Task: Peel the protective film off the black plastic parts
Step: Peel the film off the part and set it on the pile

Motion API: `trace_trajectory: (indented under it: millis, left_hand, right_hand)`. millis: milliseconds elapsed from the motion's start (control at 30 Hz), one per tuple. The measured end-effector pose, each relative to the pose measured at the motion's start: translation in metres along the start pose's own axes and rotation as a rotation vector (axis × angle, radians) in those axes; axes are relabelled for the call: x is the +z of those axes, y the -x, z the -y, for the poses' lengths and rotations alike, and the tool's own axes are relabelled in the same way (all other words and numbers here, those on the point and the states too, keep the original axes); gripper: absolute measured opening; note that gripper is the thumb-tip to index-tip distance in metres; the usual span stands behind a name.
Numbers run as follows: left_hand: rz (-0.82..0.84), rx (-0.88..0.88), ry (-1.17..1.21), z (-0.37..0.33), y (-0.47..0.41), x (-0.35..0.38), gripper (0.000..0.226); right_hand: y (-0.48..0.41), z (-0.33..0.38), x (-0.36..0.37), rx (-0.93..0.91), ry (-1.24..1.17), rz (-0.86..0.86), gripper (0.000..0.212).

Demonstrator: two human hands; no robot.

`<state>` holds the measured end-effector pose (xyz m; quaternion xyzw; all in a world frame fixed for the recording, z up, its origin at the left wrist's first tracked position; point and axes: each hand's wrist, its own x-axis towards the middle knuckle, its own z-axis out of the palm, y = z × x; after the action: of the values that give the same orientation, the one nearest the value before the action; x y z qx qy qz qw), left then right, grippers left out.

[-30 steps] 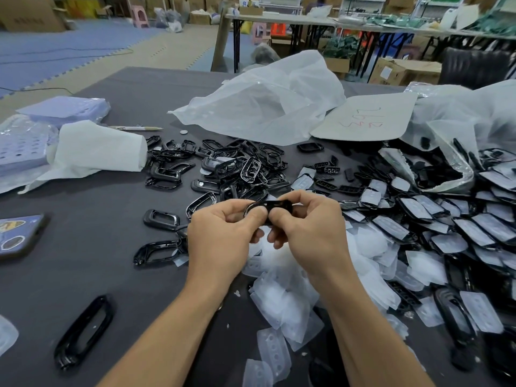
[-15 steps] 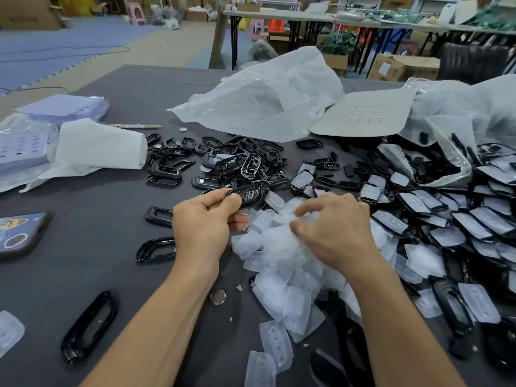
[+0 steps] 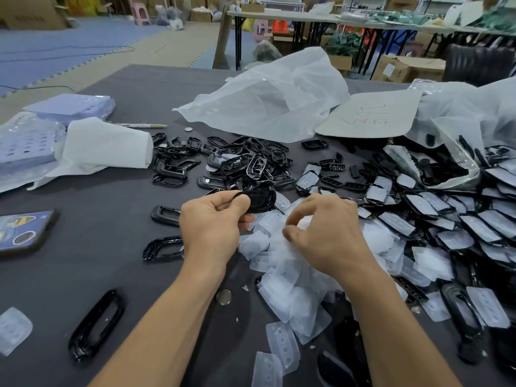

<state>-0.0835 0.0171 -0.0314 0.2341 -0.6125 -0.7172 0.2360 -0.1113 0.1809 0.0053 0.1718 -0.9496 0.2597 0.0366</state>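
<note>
Our left hand (image 3: 215, 219) pinches glossy black oval plastic part (image 3: 261, 201), long axis crosswise, up-left of curled right hand (image 3: 326, 238); its grasp unclear.

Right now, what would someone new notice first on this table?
At centre, the left hand grips a black plastic part while the right hand hovers over a heap of peeled film. On the right lies a wide spread of film-covered parts.
</note>
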Motion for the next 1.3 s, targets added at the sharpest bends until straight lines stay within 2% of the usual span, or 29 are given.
trace_trajectory:
  millis: [100,267,467,667,900,1133,1233,1300]
  left_hand:
    - [-0.012,0.006,-0.012,-0.001,-0.002,0.000,0.018]
    - [-0.019,-0.004,-0.009,-0.002,-0.002,0.001,0.016]
    - [-0.028,0.000,0.001,-0.003,0.000,0.002,0.015]
    - [0.000,0.003,-0.030,-0.003,0.001,0.002,0.011]
    - [0.052,-0.002,-0.079,-0.008,0.006,0.002,0.016]
    - [0.073,0.017,-0.113,-0.012,0.010,0.005,0.015]
    - [0.095,0.054,-0.163,-0.013,0.013,0.007,0.017]
    - [0.106,0.073,-0.175,-0.013,0.014,0.007,0.017]
  right_hand:
    - [0.000,0.000,0.000,0.011,-0.261,-0.141,0.016]
    - [-0.001,0.003,0.000,0.080,-0.611,-0.274,0.027]
    - [0.000,-0.001,0.002,0.096,-0.542,-0.223,0.023]
    - [0.000,0.005,-0.003,0.132,-0.945,-0.134,0.024]
    - [0.003,0.013,-0.003,0.134,-1.047,-0.077,0.022]
    - [0.002,0.011,0.000,0.136,-1.011,-0.195,0.018]
    - [0.003,0.014,0.001,0.091,-1.069,-0.191,0.012]
    - [0.003,0.015,0.002,0.090,-1.107,-0.177,0.016]
